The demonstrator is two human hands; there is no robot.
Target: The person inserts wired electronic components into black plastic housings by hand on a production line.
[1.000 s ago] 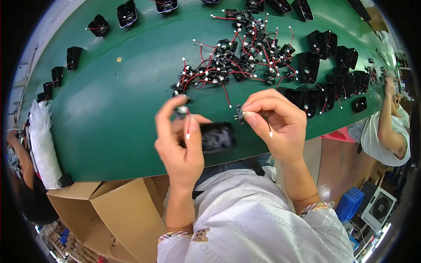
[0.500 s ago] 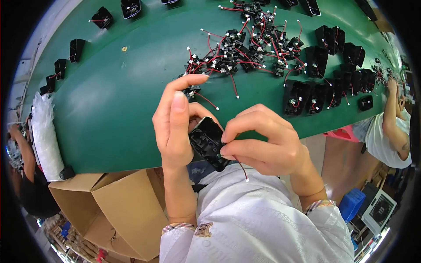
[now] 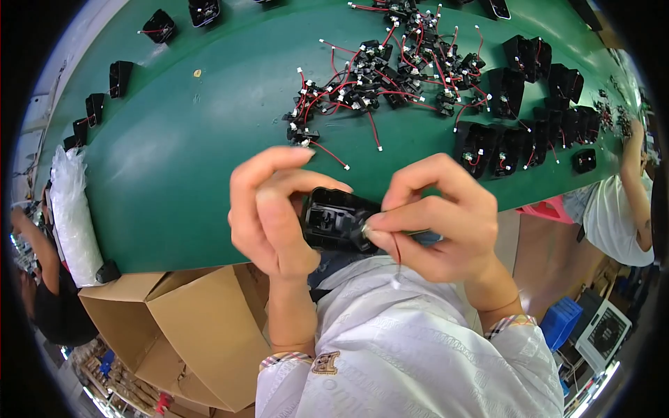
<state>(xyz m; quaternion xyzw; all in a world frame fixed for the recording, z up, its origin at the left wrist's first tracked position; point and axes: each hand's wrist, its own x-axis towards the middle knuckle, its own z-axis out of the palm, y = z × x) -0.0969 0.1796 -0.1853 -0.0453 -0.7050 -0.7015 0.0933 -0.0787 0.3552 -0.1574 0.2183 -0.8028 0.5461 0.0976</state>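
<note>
Just past the table's near edge, my left hand (image 3: pixel 272 219) grips a black plastic housing (image 3: pixel 336 221) by its left end. The housing's hollow inside, with moulded ribs, faces up. My right hand (image 3: pixel 446 223) pinches a small wired part (image 3: pixel 367 230) at the housing's right end. A thin dark-red wire (image 3: pixel 398 249) hangs from those fingers, and its white plug is blurred. The fingertips hide most of the part. Beyond my hands lies a loose pile of small black parts (image 3: pixel 369 76) with red and black wires and white plugs.
Several black housings (image 3: pixel 505 94) stand in rows at the right of the green table (image 3: pixel 174 153); others line its far left. A plastic-wrapped roll (image 3: pixel 73 216) lies at the left edge. Below it is an open cardboard box (image 3: pixel 202 334). Co-workers sit at right (image 3: pixel 617 216) and left.
The housing has turned from a steep slant to nearly level, its inside facing up more. My left fingers have come down around it, and my right hand has shifted slightly right.
</note>
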